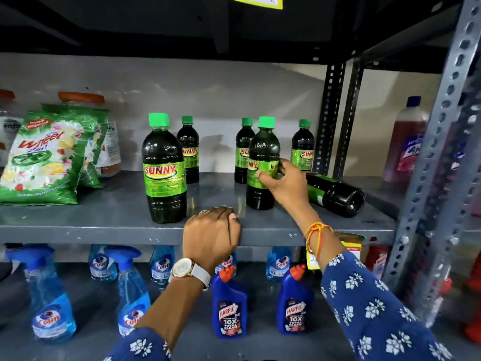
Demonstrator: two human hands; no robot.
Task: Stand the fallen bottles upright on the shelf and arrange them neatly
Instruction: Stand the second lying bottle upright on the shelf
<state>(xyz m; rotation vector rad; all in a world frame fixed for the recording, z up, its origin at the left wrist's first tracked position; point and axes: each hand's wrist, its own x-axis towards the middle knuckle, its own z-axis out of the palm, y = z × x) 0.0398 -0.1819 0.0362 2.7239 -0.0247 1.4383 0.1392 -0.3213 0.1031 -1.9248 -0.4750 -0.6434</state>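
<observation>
Several dark green Sunny bottles with green caps stand on the grey shelf (104, 217). My right hand (283, 183) grips the label of an upright bottle (263, 152) right of centre. Just behind that hand, one bottle lies on its side (338, 195), its base pointing at me and to the right. Another upright bottle (164, 168) stands near the front at the centre left. Three more stand at the back (188, 149) (243, 149) (302, 147). My left hand (210, 235) rests curled on the shelf's front edge and holds nothing.
Green Wheel detergent bags (49, 155) lean at the shelf's left. A slotted metal upright (426, 178) rises at the right, with a red bottle (406, 142) beyond it. Blue Colin sprays (49, 300) and Harpic bottles (229, 308) fill the shelf below.
</observation>
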